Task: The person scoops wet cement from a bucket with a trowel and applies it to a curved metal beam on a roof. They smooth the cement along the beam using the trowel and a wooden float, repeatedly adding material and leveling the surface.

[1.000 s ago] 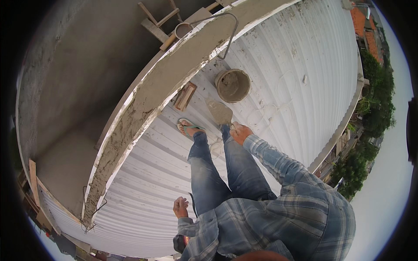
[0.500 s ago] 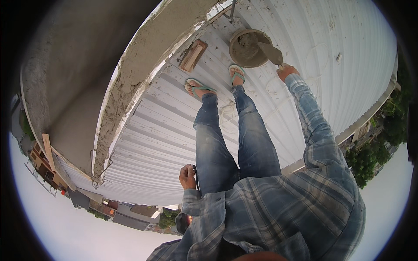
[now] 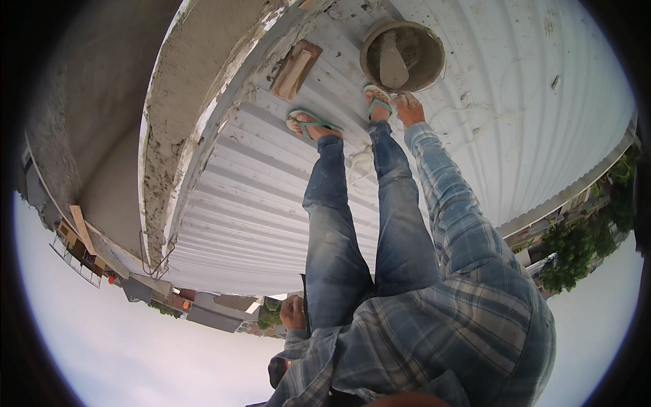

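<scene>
Grey mortar (image 3: 411,45) is lying low in a round bucket (image 3: 432,62), which is standing on the white corrugated roof (image 3: 264,224), just beyond the person's right foot and well in from the roof's edge along the plastered wall (image 3: 182,102). The mortar is leaving much of the bucket's inside showing, and grey smears are coating that surface and the rim. A trowel (image 3: 392,64) is reaching over the near rim into the bucket, its blade wearing the same grey; whether the blade is touching the mortar, one cannot tell.

The right hand (image 3: 409,110) is gripping the trowel's handle just outside the rim, its curled fingers hiding most of that handle. The left hand (image 3: 293,313) is resting beside the left thigh with its fingers bent inward; whether it is holding anything cannot be told.

A wooden float (image 3: 296,70) is lying handle up near the roof's wall-side edge, left of the bucket and apart from it. Green-strapped sandals (image 3: 293,122) are covering the person's soles, the right one standing just beside the bucket. Pale cord (image 3: 360,161) is lying in loops between the lower legs. Toward the roof's right edge a small pale piece (image 3: 556,83) is lying, and trees (image 3: 568,259) are showing beyond that edge.
</scene>
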A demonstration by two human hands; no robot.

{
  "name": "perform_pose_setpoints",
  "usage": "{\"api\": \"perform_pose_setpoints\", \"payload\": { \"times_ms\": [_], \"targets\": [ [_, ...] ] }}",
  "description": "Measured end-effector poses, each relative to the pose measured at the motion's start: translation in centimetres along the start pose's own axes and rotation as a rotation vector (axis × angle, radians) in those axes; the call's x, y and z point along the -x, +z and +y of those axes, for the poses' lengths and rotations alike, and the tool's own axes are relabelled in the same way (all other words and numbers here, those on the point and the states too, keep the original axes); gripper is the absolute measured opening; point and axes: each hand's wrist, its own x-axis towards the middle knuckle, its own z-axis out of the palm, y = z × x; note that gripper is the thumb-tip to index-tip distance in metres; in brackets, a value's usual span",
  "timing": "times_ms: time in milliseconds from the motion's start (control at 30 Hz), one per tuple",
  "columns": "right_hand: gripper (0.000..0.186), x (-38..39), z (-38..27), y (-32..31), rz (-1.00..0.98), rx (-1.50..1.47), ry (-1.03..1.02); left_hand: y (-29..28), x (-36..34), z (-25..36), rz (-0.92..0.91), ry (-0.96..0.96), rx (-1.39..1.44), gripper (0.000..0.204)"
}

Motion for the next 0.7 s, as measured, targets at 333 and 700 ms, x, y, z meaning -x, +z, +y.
{"api": "perform_pose_setpoints", "payload": {
  "times_ms": [333,700],
  "targets": [
    [0.031,10.1,-13.5,-8.8,0.127,0.114,-0.256,-2.4,-4.4,-0.2,-0.04,0.164,0.067,0.021],
    [0.028,17.0,-38.8,-12.3,-0.614,-1.097,0.062,-6.6,-10.5,-1.2,-0.125,0.21,0.231,0.03]
  ]
}}
